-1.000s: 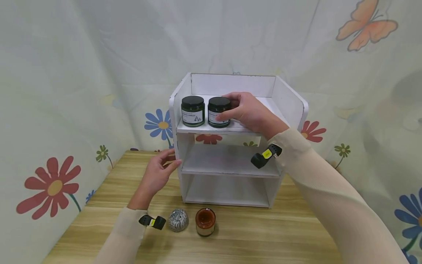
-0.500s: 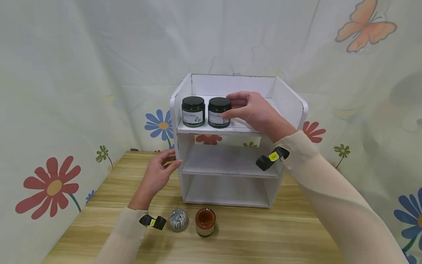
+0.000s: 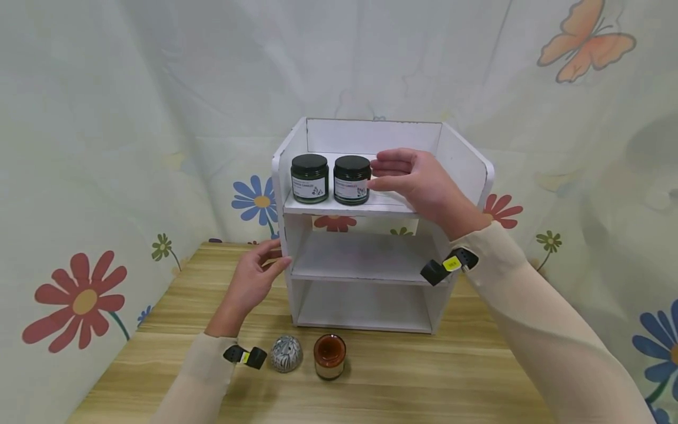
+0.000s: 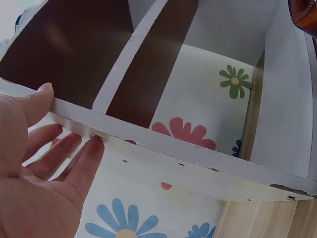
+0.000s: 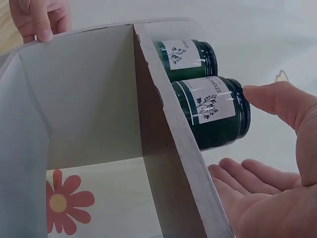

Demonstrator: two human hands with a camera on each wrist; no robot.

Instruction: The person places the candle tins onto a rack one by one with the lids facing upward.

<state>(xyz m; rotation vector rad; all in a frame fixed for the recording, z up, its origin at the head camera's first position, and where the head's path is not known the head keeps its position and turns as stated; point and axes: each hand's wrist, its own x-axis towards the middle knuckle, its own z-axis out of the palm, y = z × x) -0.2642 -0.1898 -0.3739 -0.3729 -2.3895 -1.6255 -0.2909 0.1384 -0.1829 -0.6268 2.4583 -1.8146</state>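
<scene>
In the head view, two dark green glass candle jars stand side by side at the left of the white shelf unit's point(image 3: 365, 278) top deck. They are the left candle jar point(image 3: 309, 187) and the right candle jar point(image 3: 351, 189), both with black lids and white labels. Just right of the latter is my right hand point(image 3: 424, 179), its fingers spread and nothing held; the right wrist view shows its thumb point(image 5: 277, 101) close to the lid, contact unclear. My left hand point(image 3: 253, 277) holds the unit's left side panel, thumb point(image 4: 38, 103) at the front edge, fingertips against the outer face.
A round grey-and-white patterned object point(image 3: 286, 354) and an amber glass candle cup point(image 3: 329, 359) sit on the wooden table point(image 3: 424, 377) before the unit. Behind hangs a curtain point(image 3: 222, 88) with printed flowers and a butterfly. The unit has two lower compartments.
My right hand has let go of the right candle jar and drawn away to the right, its fingers opening. Both jars stay in place. The left hand has not moved.
</scene>
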